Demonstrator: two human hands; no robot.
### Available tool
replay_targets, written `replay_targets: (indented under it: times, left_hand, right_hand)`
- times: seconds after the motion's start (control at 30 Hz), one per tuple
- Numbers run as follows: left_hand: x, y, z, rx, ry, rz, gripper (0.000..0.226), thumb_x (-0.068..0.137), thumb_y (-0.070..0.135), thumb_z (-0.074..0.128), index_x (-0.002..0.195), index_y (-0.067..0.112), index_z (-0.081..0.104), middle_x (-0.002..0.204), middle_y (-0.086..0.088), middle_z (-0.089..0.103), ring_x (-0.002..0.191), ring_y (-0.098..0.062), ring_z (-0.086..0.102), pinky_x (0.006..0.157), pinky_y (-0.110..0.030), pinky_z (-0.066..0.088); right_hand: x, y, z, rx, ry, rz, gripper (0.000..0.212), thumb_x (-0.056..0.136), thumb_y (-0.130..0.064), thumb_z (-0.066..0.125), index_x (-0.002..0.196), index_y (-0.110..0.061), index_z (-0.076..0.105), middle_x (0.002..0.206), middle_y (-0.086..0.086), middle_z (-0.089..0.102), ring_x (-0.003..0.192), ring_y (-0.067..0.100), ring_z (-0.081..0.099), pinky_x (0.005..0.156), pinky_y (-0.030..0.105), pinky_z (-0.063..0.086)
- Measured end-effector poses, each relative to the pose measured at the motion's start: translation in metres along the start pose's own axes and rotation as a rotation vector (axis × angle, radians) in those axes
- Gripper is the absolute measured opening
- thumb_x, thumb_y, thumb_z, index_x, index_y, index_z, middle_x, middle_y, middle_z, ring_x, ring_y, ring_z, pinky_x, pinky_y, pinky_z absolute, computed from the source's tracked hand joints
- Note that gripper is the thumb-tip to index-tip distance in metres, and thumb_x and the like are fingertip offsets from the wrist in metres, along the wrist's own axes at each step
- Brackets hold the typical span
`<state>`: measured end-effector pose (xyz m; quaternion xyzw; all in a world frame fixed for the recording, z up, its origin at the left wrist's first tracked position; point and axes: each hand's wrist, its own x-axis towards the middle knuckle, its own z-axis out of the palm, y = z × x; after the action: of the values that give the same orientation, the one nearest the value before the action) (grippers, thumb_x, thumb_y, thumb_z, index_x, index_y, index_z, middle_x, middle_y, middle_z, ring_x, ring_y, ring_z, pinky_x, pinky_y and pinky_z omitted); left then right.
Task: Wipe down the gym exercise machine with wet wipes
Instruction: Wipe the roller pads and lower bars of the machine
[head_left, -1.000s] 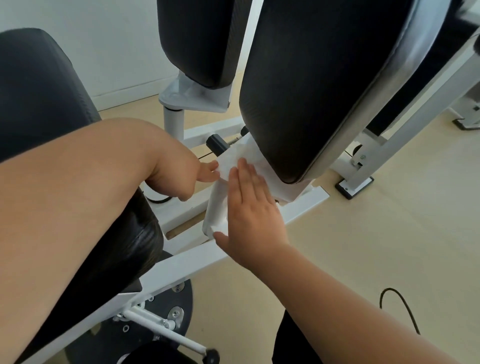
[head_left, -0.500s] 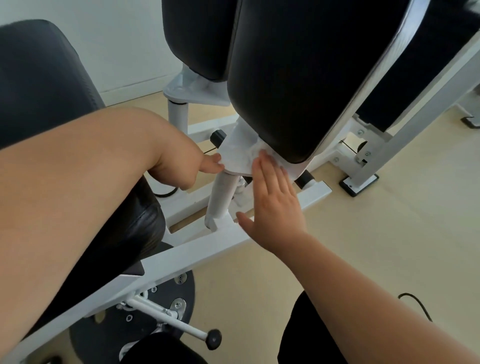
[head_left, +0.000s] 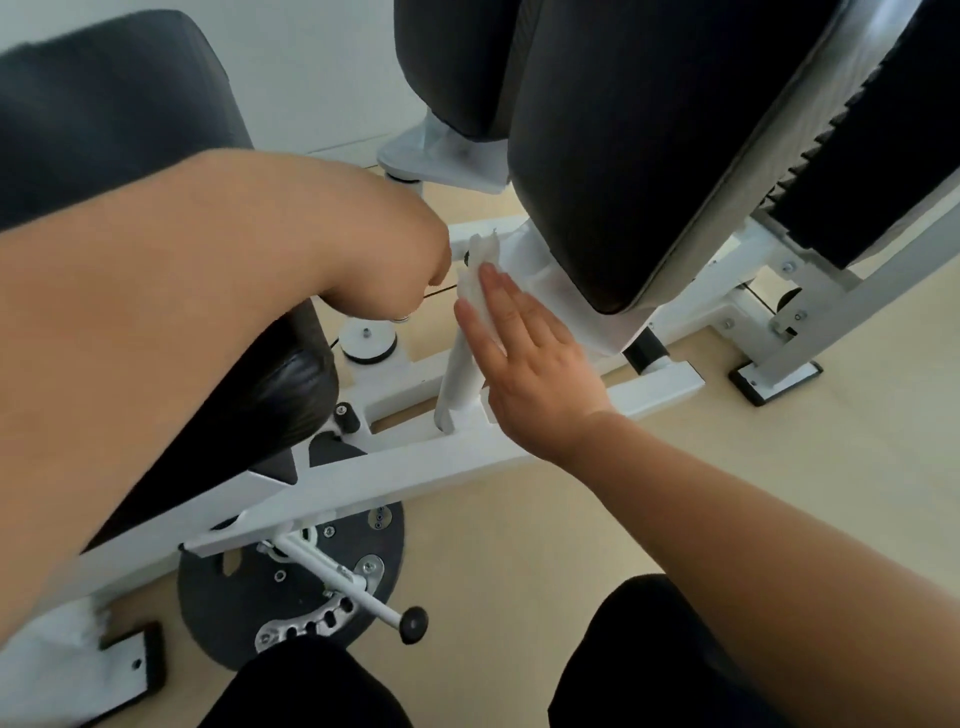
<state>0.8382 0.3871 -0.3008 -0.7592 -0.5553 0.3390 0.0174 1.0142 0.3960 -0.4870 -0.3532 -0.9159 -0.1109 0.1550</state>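
Note:
The gym machine has a white steel frame and a large black pad at upper right. A short white upright post rises to the bracket under that pad. My right hand lies flat, fingers together, pressing a crumpled white wet wipe against the top of the post. My left forearm crosses from the left, and my left hand hangs bent at the wrist just left of the wipe. Its fingers are hidden behind the hand.
A black seat pad stands at left under my left arm, a second black pad at the back. Below the frame sit a black perforated disc and a pull pin with a black knob. Beige floor lies right; my knees are at bottom.
My right hand slid the wipe up from the post to the bracket under the pad, then back to the post's top. My left thumb no longer shows. The view has pulled back.

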Motion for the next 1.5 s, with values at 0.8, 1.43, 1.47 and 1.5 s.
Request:
replay_targets:
  times: [0.8, 1.43, 1.47, 1.5]
  left_hand:
    - [-0.008, 0.119, 0.209, -0.694, -0.148, -0.19, 0.074, 0.103, 0.058, 0.031, 0.162, 0.021, 0.007, 0.17, 0.002, -0.005, 0.157, -0.023, 0.001, 0.126, -0.047, 0.012]
    - [0.013, 0.13, 0.209, -0.72, -0.013, -0.307, 0.044, 0.093, 0.01, 0.042, 0.136, 0.015, 0.047, 0.147, 0.004, 0.039, 0.129, -0.025, 0.038, 0.091, -0.036, 0.047]
    - [0.014, 0.129, 0.208, -0.709, -0.014, -0.311, 0.038, 0.093, 0.01, 0.042, 0.13, 0.014, 0.05, 0.14, 0.003, 0.042, 0.125, -0.025, 0.04, 0.084, -0.034, 0.045]
    - [0.016, 0.128, 0.206, -0.696, -0.02, -0.313, 0.033, 0.093, 0.009, 0.043, 0.124, 0.013, 0.052, 0.134, 0.001, 0.044, 0.121, -0.025, 0.041, 0.08, -0.033, 0.041]
  right_hand:
    - [-0.032, -0.017, 0.072, -0.321, -0.343, -0.327, 0.073, 0.109, -0.041, 0.015, 0.157, 0.007, -0.011, 0.166, 0.027, -0.018, 0.156, 0.039, -0.018, 0.126, 0.052, -0.014]
    - [-0.012, 0.012, 0.054, -0.579, -0.242, -0.463, 0.066, 0.104, -0.023, 0.011, 0.157, 0.007, -0.013, 0.167, 0.027, -0.017, 0.157, 0.038, -0.013, 0.129, 0.049, -0.003]
    - [-0.01, 0.013, 0.049, -0.572, -0.179, -0.415, 0.065, 0.103, -0.021, 0.01, 0.159, 0.007, -0.009, 0.168, 0.026, -0.013, 0.157, 0.038, -0.011, 0.129, 0.049, -0.004]
    - [-0.008, 0.014, 0.046, -0.563, -0.123, -0.382, 0.064, 0.103, -0.019, 0.01, 0.16, 0.007, -0.004, 0.169, 0.025, -0.008, 0.157, 0.037, -0.008, 0.129, 0.049, -0.004]
